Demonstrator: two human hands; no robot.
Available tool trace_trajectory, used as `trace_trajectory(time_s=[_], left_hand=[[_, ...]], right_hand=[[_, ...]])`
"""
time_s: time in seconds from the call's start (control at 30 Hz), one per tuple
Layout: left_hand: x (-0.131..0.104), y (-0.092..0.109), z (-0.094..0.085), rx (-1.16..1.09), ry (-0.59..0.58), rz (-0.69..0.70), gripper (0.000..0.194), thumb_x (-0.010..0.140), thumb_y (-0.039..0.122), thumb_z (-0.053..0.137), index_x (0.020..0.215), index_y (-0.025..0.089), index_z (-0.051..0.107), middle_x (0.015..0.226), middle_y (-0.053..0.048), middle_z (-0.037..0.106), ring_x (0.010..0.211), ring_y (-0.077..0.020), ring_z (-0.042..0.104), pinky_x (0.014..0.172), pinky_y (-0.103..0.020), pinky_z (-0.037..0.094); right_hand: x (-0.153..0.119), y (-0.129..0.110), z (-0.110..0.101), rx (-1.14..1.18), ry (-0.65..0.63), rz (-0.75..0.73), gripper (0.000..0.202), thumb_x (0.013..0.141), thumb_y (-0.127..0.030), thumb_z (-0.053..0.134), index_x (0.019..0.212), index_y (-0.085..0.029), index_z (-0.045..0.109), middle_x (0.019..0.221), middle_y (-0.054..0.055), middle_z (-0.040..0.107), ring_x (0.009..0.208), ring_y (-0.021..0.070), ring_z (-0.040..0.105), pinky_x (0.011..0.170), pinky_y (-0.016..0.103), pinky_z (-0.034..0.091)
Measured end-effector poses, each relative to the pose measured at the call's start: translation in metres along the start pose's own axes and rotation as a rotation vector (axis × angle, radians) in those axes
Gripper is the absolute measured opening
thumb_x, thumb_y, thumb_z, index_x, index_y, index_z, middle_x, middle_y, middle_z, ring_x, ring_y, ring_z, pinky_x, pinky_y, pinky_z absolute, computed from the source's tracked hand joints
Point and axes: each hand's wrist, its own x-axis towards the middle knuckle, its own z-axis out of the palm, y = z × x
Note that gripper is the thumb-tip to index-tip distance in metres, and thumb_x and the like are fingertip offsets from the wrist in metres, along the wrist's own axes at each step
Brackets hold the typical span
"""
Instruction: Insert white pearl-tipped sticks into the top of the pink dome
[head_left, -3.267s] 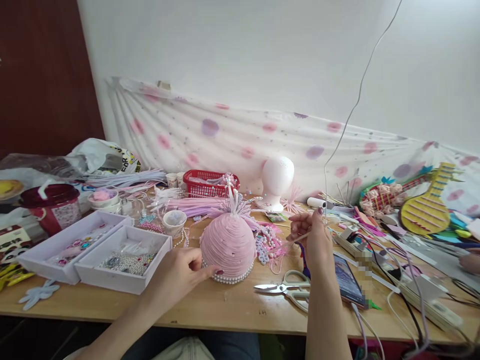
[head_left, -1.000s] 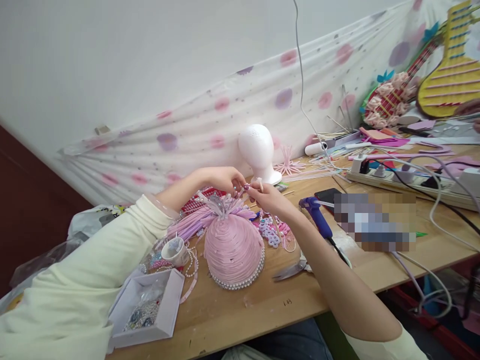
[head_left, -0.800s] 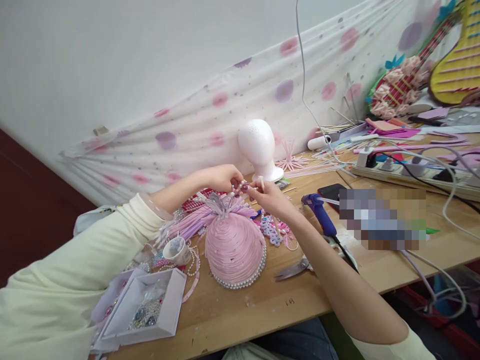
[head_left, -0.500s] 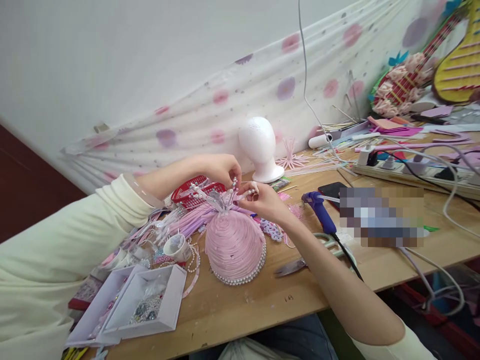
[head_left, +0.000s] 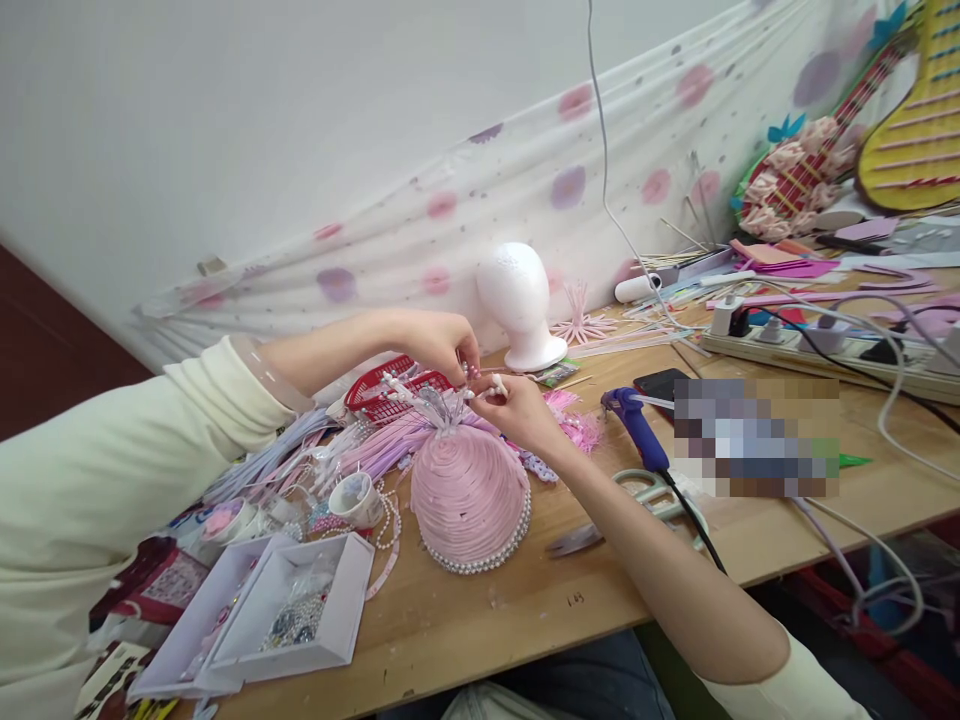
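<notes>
A pink dome-shaped headpiece (head_left: 469, 495), wound with strands and edged with pearls, sits on the table. At its top stands a silvery, pearl-tipped ornament (head_left: 435, 405). My left hand (head_left: 444, 345) reaches in from above with its fingertips pinched on a pearl-beaded stem (head_left: 471, 380) by that ornament. My right hand (head_left: 523, 408) meets it from the right, thumb and fingers closed on the same stem, small white pieces showing by its fingers. The exact grip is partly hidden by the fingers.
Behind stand a white foam head (head_left: 517, 300) and a red basket (head_left: 375, 388). White bead boxes (head_left: 345, 610) and a small cup (head_left: 356, 500) lie left. Scissors (head_left: 577, 540), a blue glue gun (head_left: 637, 430) with its cord and a power strip (head_left: 825, 360) lie right.
My fingertips have come closer together, the left dropping slightly to the right hand's fingers. The beaded stem is lower and more covered. The view has shifted slightly.
</notes>
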Motion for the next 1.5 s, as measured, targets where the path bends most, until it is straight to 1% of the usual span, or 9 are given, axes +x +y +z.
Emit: trace_trajectory(time_s=[0.17, 0.37, 0.57, 0.73, 0.87, 1.0, 1.1, 1.3, 1.5], left_hand=[[0.000, 0.006, 0.005, 0.024, 0.054, -0.024, 0.034, 0.063, 0.012, 0.052, 0.085, 0.020, 0.077, 0.061, 0.001, 0.066, 0.050, -0.0096, 0.049, 0.051, -0.021, 0.035], [0.001, 0.016, 0.005, 0.032, 0.079, -0.089, 0.032, 0.066, 0.014, 0.050, 0.084, 0.016, 0.076, 0.056, 0.000, 0.062, 0.045, -0.0107, 0.045, 0.050, -0.025, 0.034], [0.006, 0.034, 0.006, 0.264, 0.082, 0.003, 0.022, 0.070, 0.015, 0.054, 0.077, 0.016, 0.075, 0.062, -0.002, 0.065, 0.052, -0.0119, 0.049, 0.056, -0.026, 0.034], [0.009, 0.048, 0.016, 0.434, 0.143, -0.065, 0.016, 0.073, 0.015, 0.055, 0.079, 0.015, 0.070, 0.071, -0.006, 0.068, 0.059, -0.0154, 0.055, 0.057, -0.028, 0.036], [0.001, 0.071, 0.027, 0.577, 0.186, -0.079, 0.026, 0.072, 0.006, 0.057, 0.097, 0.012, 0.064, 0.081, -0.011, 0.068, 0.076, -0.0214, 0.061, 0.071, -0.031, 0.042], [-0.011, 0.084, 0.043, 0.728, 0.295, -0.060, 0.041, 0.067, -0.002, 0.061, 0.106, 0.010, 0.056, 0.085, -0.012, 0.067, 0.094, -0.0270, 0.059, 0.091, -0.039, 0.038], [-0.023, 0.080, 0.059, 0.755, 0.393, -0.028, 0.046, 0.067, -0.003, 0.060, 0.111, 0.009, 0.053, 0.086, -0.013, 0.067, 0.099, -0.0290, 0.058, 0.089, -0.039, 0.040], [-0.047, 0.067, 0.098, 0.520, 0.369, -0.150, 0.032, 0.079, -0.002, 0.042, 0.105, 0.011, 0.055, 0.092, -0.012, 0.065, 0.080, -0.0237, 0.065, 0.061, -0.031, 0.047], [-0.033, 0.043, 0.126, 0.219, 0.642, -0.171, 0.019, 0.085, 0.008, 0.041, 0.091, 0.015, 0.058, 0.104, -0.011, 0.063, 0.087, -0.0227, 0.065, 0.069, -0.033, 0.051]], right_hand=[[-0.001, -0.002, -0.003, -0.059, 0.019, 0.034, 0.010, 0.070, -0.019, 0.056, 0.070, -0.017, 0.065, 0.066, 0.000, 0.063, 0.061, 0.0134, 0.053, 0.060, 0.025, 0.037], [0.000, 0.002, -0.005, 0.033, 0.035, 0.141, 0.009, 0.068, -0.023, 0.056, 0.072, -0.018, 0.062, 0.063, -0.002, 0.059, 0.058, 0.0123, 0.048, 0.057, 0.025, 0.035], [0.002, 0.003, -0.007, 0.079, 0.016, 0.117, 0.016, 0.071, -0.029, 0.055, 0.076, -0.017, 0.063, 0.065, -0.002, 0.057, 0.061, 0.0132, 0.046, 0.058, 0.025, 0.032], [0.004, 0.005, -0.007, 0.120, 0.028, 0.169, 0.014, 0.067, -0.028, 0.054, 0.071, -0.017, 0.063, 0.067, -0.001, 0.059, 0.063, 0.0139, 0.048, 0.060, 0.026, 0.033], [0.004, 0.008, -0.006, 0.100, 0.052, 0.148, 0.010, 0.066, -0.027, 0.053, 0.060, -0.018, 0.054, 0.059, -0.002, 0.053, 0.062, 0.0142, 0.045, 0.058, 0.026, 0.034], [0.003, 0.010, -0.007, 0.084, 0.054, 0.106, 0.014, 0.068, -0.028, 0.052, 0.057, -0.019, 0.049, 0.057, 0.000, 0.052, 0.066, 0.0170, 0.047, 0.058, 0.027, 0.037], [0.003, 0.012, -0.008, 0.082, 0.047, 0.092, 0.011, 0.069, -0.026, 0.050, 0.060, -0.019, 0.052, 0.059, 0.000, 0.055, 0.067, 0.0176, 0.050, 0.059, 0.027, 0.039], [0.004, 0.011, -0.008, 0.116, 0.036, 0.125, 0.012, 0.068, -0.025, 0.053, 0.068, -0.017, 0.063, 0.070, 0.001, 0.064, 0.068, 0.0164, 0.055, 0.065, 0.027, 0.041], [0.000, 0.011, -0.007, 0.074, 0.069, 0.118, 0.013, 0.070, -0.031, 0.056, 0.066, -0.018, 0.058, 0.058, -0.003, 0.052, 0.057, 0.0132, 0.045, 0.055, 0.025, 0.034]])
